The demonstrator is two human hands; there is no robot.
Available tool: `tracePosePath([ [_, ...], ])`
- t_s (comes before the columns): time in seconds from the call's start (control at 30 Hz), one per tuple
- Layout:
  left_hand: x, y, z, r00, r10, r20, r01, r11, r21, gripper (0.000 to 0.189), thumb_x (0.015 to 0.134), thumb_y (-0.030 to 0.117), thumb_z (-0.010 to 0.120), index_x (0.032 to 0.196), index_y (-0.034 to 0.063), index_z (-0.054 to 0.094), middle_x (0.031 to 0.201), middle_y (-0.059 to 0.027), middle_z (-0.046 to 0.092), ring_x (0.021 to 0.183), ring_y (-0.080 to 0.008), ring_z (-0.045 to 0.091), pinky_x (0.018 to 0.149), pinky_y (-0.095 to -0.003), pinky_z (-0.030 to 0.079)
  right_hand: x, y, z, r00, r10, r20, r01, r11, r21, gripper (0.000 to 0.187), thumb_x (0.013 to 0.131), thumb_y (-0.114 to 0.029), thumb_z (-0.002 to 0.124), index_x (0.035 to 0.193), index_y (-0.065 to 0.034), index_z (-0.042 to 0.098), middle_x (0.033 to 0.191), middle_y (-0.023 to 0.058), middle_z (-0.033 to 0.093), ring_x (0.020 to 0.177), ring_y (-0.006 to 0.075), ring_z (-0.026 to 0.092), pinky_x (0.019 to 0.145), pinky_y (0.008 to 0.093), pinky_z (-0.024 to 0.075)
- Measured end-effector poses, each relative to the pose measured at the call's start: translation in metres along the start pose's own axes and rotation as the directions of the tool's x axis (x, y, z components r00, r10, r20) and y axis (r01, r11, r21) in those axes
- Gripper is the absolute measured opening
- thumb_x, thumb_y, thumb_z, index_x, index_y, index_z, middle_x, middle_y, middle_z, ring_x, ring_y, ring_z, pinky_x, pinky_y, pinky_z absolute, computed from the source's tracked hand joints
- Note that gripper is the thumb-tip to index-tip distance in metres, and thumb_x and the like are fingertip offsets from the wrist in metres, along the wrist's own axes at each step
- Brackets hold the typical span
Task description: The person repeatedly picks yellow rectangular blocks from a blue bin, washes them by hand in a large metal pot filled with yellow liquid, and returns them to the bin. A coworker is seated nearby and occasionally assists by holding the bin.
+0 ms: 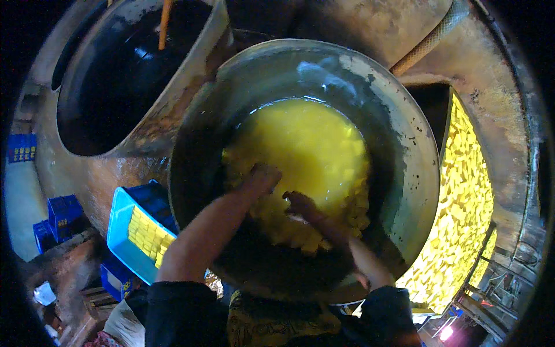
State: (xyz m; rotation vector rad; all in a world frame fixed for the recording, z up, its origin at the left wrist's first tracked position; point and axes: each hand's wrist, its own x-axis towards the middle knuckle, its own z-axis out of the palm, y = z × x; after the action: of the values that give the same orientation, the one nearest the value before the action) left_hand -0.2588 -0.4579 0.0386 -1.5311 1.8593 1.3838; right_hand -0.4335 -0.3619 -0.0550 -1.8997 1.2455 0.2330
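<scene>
A large, round metal pan (pixel 416 160) stands in front of me, holding cloudy yellow liquid (pixel 303 126). Many small yellow blocks (pixel 310 243), which look like tofu, lie in it, clearest along the near and right sides. My left hand (pixel 263 177) reaches to the left middle of the liquid, its fingers bent and dark in shadow. To its right and slightly nearer me, my right hand (pixel 303 208) is low over or at the liquid with its fingers curved. Shadow hides whether either hand holds a block.
Right of the pan, a big tray (pixel 446 126) holds heaped yellow blocks (pixel 464 195). At left stands a light-blue plastic crate (pixel 119 221) with yellow blocks in rows. A deep, dark vat (pixel 112 99) with a wooden pole (pixel 164 26) is beyond. Dark-blue crates (pixel 65 217) sit lower left.
</scene>
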Motion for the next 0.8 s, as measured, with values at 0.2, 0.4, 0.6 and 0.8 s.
tracePosePath([
  [0.2,0.049,-0.063,0.091,1.0,0.009,-0.024,-0.006,0.993,0.122,0.03,0.075,0.011,0.063,0.105,0.0052,0.059,0.102,-0.0177,0.063,0.095,-0.0335,0.06,0.084,-0.039,0.048,0.031,-0.01,0.075,0.967,0.105,-0.231,-0.113,0.993,-0.022,0.042,0.075,-0.023,0.067,0.111,-0.0053,0.055,0.106,0.0181,0.059,0.095,0.0342,0.058,0.083,0.0451,0.0467],
  [0.4,0.069,-0.085,0.084,0.99,0.032,-0.134,-0.033,0.999,-0.005,0.036,0.075,0.011,0.064,0.109,0.0057,0.058,0.105,-0.0184,0.062,0.096,-0.0337,0.059,0.085,-0.0394,0.048,0.05,0.015,0.076,0.987,0.13,-0.094,-0.116,0.983,0.14,0.041,0.075,-0.03,0.067,0.105,-0.0054,0.057,0.104,0.0177,0.06,0.09,0.0336,0.059,0.081,0.0454,0.0477],
  [0.6,0.099,-0.113,0.047,0.912,0.049,-0.408,-0.151,0.964,-0.221,0.041,0.075,0.011,0.065,0.114,0.0062,0.056,0.107,-0.0191,0.061,0.097,-0.0339,0.059,0.086,-0.0399,0.047,0.074,0.065,0.023,1.0,-0.01,-0.001,0.009,0.889,0.458,0.042,0.074,-0.038,0.068,0.099,-0.0054,0.059,0.102,0.0174,0.062,0.086,0.0331,0.061,0.079,0.0456,0.0486],
  [0.8,0.145,-0.106,0.018,0.795,0.026,-0.606,-0.086,0.994,-0.071,0.044,0.078,0.014,0.065,0.12,0.0062,0.054,0.112,-0.0191,0.06,0.104,-0.036,0.055,0.09,-0.041,0.045,0.113,0.09,-0.105,0.989,0.133,0.07,-0.146,0.957,0.25,0.045,0.074,-0.045,0.068,0.094,-0.0055,0.061,0.1,0.017,0.063,0.081,0.0325,0.062,0.077,0.0458,0.0495],
])
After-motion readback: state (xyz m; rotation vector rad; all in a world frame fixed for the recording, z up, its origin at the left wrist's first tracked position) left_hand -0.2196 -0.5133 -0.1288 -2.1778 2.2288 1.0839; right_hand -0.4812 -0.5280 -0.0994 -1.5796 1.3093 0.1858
